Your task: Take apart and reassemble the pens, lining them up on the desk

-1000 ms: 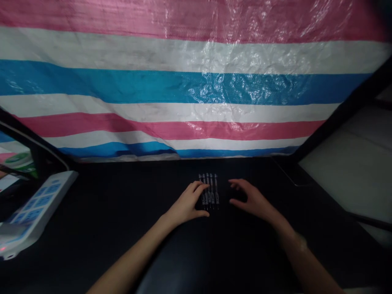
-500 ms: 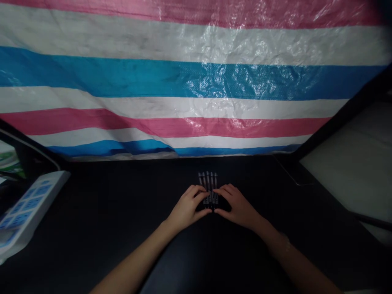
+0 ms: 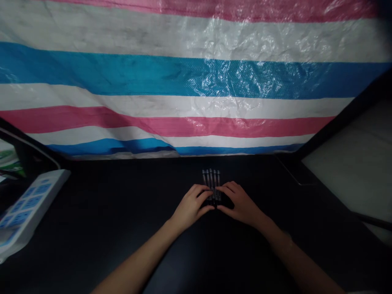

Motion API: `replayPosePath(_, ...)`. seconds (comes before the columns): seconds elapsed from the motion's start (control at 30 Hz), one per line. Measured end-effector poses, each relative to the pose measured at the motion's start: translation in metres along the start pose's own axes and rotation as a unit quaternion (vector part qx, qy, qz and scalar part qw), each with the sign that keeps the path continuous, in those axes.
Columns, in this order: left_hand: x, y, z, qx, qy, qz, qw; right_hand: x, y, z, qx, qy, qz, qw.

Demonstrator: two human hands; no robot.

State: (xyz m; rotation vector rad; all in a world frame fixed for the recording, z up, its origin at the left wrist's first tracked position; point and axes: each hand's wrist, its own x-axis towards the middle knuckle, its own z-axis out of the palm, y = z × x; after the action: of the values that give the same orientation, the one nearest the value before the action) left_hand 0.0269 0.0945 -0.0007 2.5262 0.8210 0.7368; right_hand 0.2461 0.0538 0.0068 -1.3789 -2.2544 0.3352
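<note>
Several slim pens, with clear barrels and dark tips, lie side by side in a row on the black tabletop. My left hand curves round the row from the left, its fingers over the lower part of the pens and its thumb at their near ends. From the right, my right hand grips the same row in a mirrored way, fingertips on the pens and thumb by the near ends. The two hands almost meet at the middle of the row. Fingers partly hide the pens' lower halves.
A white power strip with blue sockets lies at the left edge. Behind the table hangs a striped plastic sheet. A thin dark flat object lies near the back right corner.
Both hands and the row of pens have shifted slightly to the right and a little away from me. The grip looks the same.
</note>
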Motion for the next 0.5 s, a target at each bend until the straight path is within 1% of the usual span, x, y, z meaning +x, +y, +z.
replayPosePath(0.17,-0.001,-0.002,-0.004,-0.021,0.007,0.001,1.000,-0.002,0.001,-0.003,0.014,-0.014,0.009,1.000)
replayPosePath(0.3,-0.001,-0.009,-0.009,-0.007,0.028,0.007,1.000,-0.004,0.003,-0.005,0.053,-0.008,0.016,0.998)
replayPosePath(0.33,-0.001,-0.011,-0.009,-0.001,0.020,0.014,1.000,-0.005,0.003,-0.005,0.057,-0.002,0.018,0.998)
replayPosePath(0.43,-0.001,-0.020,-0.011,0.012,-0.029,0.038,0.999,-0.006,0.003,-0.007,0.062,0.019,0.022,0.998)
replayPosePath(0.5,0.000,-0.024,-0.013,0.022,-0.041,0.038,0.998,-0.006,0.002,-0.008,0.066,0.031,0.026,0.997)
